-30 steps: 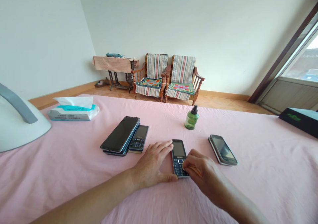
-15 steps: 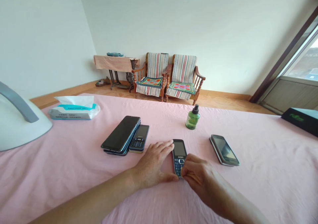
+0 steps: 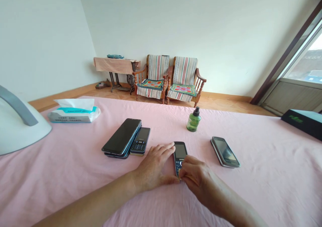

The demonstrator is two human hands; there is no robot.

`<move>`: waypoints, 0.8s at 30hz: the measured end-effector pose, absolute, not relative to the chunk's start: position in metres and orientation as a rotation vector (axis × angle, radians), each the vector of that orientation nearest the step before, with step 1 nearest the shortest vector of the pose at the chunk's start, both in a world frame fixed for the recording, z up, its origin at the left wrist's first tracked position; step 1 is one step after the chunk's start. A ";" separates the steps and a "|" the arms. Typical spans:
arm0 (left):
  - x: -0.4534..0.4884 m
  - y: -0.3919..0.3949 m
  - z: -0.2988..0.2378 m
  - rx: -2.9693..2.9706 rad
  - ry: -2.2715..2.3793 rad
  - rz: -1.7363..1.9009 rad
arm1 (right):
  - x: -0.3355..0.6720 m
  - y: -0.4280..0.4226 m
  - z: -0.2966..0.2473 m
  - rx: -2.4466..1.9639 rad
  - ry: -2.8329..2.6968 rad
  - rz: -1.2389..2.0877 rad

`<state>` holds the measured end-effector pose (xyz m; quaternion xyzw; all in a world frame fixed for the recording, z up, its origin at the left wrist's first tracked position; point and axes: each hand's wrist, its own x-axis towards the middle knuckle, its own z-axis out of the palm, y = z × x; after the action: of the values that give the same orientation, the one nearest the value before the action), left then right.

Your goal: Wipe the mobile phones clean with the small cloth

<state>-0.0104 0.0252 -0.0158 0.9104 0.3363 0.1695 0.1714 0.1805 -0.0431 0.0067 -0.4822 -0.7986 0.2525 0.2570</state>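
A dark blue keypad phone (image 3: 180, 150) lies face up on the pink cloth in front of me. My left hand (image 3: 156, 163) steadies it, with fingertips at its upper left edge and the thumb at its bottom end. Closed in a pinch, my right hand (image 3: 197, 173) rests over the keypad and covers most of the keys. A small yellowish bit shows at its fingertips, too hidden to name. Left of my hands, a second keypad phone (image 3: 141, 141) sits against a stack of black smartphones (image 3: 122, 136). Two stacked phones (image 3: 225, 152) lie to the right.
A green spray bottle (image 3: 193, 120) stands beyond the phone. A tissue pack (image 3: 74, 111) and a white rounded object with a grey handle (image 3: 18, 119) are at the left. On the right is a black box (image 3: 302, 123). Two wooden armchairs (image 3: 167, 76) stand by the wall.
My right hand has slid slightly left over the keypad, now covering more of the keys. My left hand keeps its place on the phone. The view has shifted a little.
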 end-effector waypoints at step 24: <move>-0.010 0.025 -0.016 2.583 0.949 0.499 | 0.199 -0.031 -0.001 -1.381 -2.017 0.614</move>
<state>-0.0103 0.0245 -0.0160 0.9098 0.3343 0.1759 0.1717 0.1991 -0.0314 -0.0010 -0.5218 -0.7618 0.2321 0.3057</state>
